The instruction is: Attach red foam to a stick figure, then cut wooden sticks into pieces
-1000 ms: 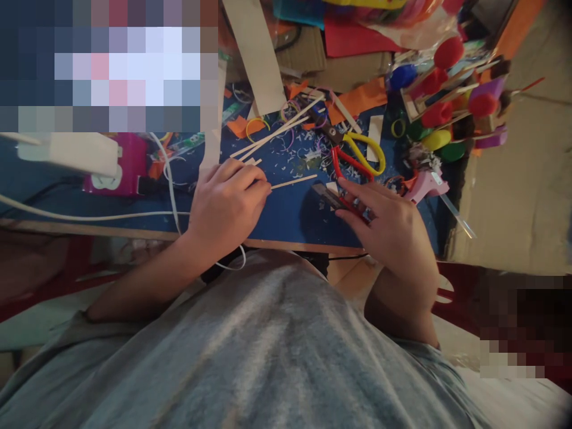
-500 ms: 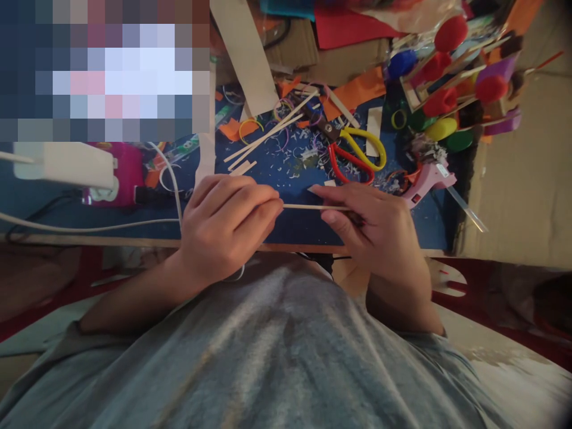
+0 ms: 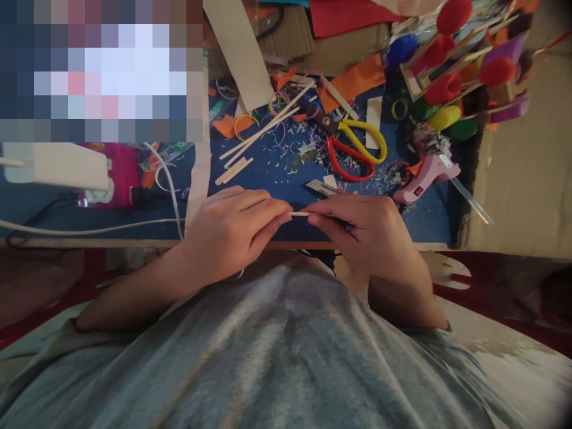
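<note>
A thin wooden stick [image 3: 299, 214] is pinched between my two hands, and only a short length of it shows. My left hand [image 3: 236, 229] has its fingertips closed on one end. The thumb and fingers of my right hand [image 3: 357, 226] close on the other end. Just beyond the right fingers lies a cutter blade [image 3: 322, 188], its rear part hidden by the hand. Scissors [image 3: 353, 149] with one red and one yellow handle rest above it. Several loose wooden sticks [image 3: 263, 128] and short cut pieces [image 3: 235, 171] lie above my left hand.
A pink glue gun [image 3: 424, 176] with a clear glue stick lies at right, below a wooden-stick model with coloured parts [image 3: 460, 83]. At left are a white charger [image 3: 58, 167], a pink power socket [image 3: 125, 179] and cables. Paper scraps and shavings litter the blue tabletop [image 3: 277, 173].
My hands have drawn closer together along the stick, so less of it shows between them. My right hand has shifted slightly, and the cutter blade is now visible beyond its fingers.
</note>
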`<state>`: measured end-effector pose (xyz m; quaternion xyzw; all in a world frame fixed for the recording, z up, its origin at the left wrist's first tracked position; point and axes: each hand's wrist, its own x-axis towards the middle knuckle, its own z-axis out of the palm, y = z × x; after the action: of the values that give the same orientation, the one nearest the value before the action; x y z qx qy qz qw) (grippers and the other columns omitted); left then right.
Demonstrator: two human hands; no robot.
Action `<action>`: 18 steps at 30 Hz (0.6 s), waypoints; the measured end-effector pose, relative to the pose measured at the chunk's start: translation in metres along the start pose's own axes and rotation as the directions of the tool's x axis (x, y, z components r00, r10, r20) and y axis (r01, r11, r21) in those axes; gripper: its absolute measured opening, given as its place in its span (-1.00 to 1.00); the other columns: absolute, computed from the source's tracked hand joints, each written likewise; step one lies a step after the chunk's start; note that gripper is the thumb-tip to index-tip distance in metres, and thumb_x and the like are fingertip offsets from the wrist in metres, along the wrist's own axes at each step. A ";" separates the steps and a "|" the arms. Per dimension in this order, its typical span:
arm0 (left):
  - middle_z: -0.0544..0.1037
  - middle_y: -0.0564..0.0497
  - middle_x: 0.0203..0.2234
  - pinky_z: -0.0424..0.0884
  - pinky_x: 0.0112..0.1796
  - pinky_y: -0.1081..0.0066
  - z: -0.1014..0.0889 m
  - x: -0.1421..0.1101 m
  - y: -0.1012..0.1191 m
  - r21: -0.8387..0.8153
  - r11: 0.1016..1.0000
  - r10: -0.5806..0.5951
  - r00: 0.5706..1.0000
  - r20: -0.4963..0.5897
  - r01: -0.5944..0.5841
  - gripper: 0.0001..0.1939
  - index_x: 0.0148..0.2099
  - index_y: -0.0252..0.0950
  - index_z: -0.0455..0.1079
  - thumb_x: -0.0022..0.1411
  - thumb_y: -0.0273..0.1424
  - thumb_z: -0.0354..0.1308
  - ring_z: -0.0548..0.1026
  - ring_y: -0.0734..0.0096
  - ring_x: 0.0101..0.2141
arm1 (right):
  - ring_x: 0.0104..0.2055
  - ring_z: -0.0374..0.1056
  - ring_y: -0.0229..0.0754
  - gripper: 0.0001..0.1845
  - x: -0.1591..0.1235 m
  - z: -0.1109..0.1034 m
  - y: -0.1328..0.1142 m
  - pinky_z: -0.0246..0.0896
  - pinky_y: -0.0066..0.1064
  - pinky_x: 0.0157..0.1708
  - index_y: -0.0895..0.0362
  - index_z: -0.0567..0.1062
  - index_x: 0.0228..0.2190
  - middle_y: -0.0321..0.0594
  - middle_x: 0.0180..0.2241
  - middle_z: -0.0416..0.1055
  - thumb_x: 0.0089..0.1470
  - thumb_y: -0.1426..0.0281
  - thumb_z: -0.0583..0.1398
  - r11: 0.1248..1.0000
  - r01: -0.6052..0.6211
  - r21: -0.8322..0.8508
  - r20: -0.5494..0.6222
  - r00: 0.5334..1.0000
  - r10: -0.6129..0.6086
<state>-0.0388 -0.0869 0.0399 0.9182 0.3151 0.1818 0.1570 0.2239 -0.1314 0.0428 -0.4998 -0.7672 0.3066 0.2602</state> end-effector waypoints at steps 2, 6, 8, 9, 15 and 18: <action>0.77 0.00 -0.23 0.56 -0.11 0.32 0.000 0.000 0.000 -0.034 0.999 0.003 1.000 0.030 -0.002 -0.71 0.03 -0.21 0.67 0.74 -0.32 0.11 0.73 0.30 -0.22 | -0.22 0.66 -0.13 -0.75 0.001 0.000 0.000 0.46 -0.35 -0.19 0.06 0.78 -0.06 -0.19 -0.18 0.80 0.56 0.32 0.26 1.000 0.008 0.010 0.059 0.998 -0.008; 0.78 0.01 -0.19 0.54 -0.10 0.35 -0.004 0.000 0.000 -0.102 0.995 -0.002 0.994 0.113 0.014 -0.69 0.06 -0.19 0.67 0.76 -0.28 0.08 0.75 0.31 -0.18 | -0.24 0.65 -0.13 -0.71 0.003 0.000 -0.002 0.37 -0.37 -0.24 0.07 0.76 -0.10 -0.20 -0.24 0.78 0.60 0.32 0.21 0.999 0.037 0.013 0.141 0.989 -0.039; 0.79 0.02 -0.18 0.51 -0.13 0.35 -0.007 0.001 -0.001 -0.159 0.987 -0.013 0.986 0.166 0.040 -0.70 0.05 -0.20 0.65 0.75 -0.29 0.08 0.75 0.30 -0.17 | -0.25 0.64 -0.14 -0.72 0.003 0.001 -0.003 0.34 -0.37 -0.25 0.07 0.75 -0.12 -0.21 -0.26 0.78 0.59 0.35 0.22 0.999 0.043 0.015 0.142 0.989 -0.044; 0.78 0.03 -0.19 0.48 -0.17 0.35 -0.008 0.002 -0.001 -0.190 0.980 -0.018 0.979 0.202 0.058 -0.70 0.03 -0.20 0.64 0.75 -0.29 0.08 0.75 0.31 -0.19 | -0.24 0.65 -0.14 -0.73 0.004 0.001 -0.003 0.33 -0.37 -0.25 0.07 0.75 -0.12 -0.21 -0.25 0.78 0.58 0.36 0.22 0.999 0.041 0.018 0.138 0.990 -0.043; 0.62 0.10 -0.48 0.21 -0.37 0.30 -0.010 0.002 -0.007 -0.228 0.968 -0.021 0.936 0.351 0.107 -0.68 -0.11 -0.20 0.56 0.73 -0.29 0.06 0.58 0.34 -0.46 | -0.34 0.53 -0.19 -0.74 0.005 0.001 0.000 0.18 -0.39 -0.32 0.07 0.71 -0.14 -0.26 -0.34 0.70 0.58 0.32 0.22 0.999 -0.006 0.039 0.242 0.970 -0.003; 0.63 0.07 -0.47 0.17 -0.38 0.30 -0.011 0.003 -0.008 -0.192 0.976 -0.015 0.918 0.396 0.098 -0.70 -0.14 -0.19 0.54 0.70 -0.29 0.08 0.57 0.32 -0.46 | -0.41 0.46 -0.23 -0.72 0.006 0.003 0.000 0.11 -0.40 -0.35 0.08 0.69 -0.16 -0.30 -0.41 0.63 0.59 0.28 0.21 0.998 -0.050 0.034 0.321 0.946 0.037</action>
<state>-0.0451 -0.0772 0.0471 0.9049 0.2830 0.0217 0.3172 0.2198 -0.1268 0.0417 -0.4547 -0.7816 0.4050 0.1356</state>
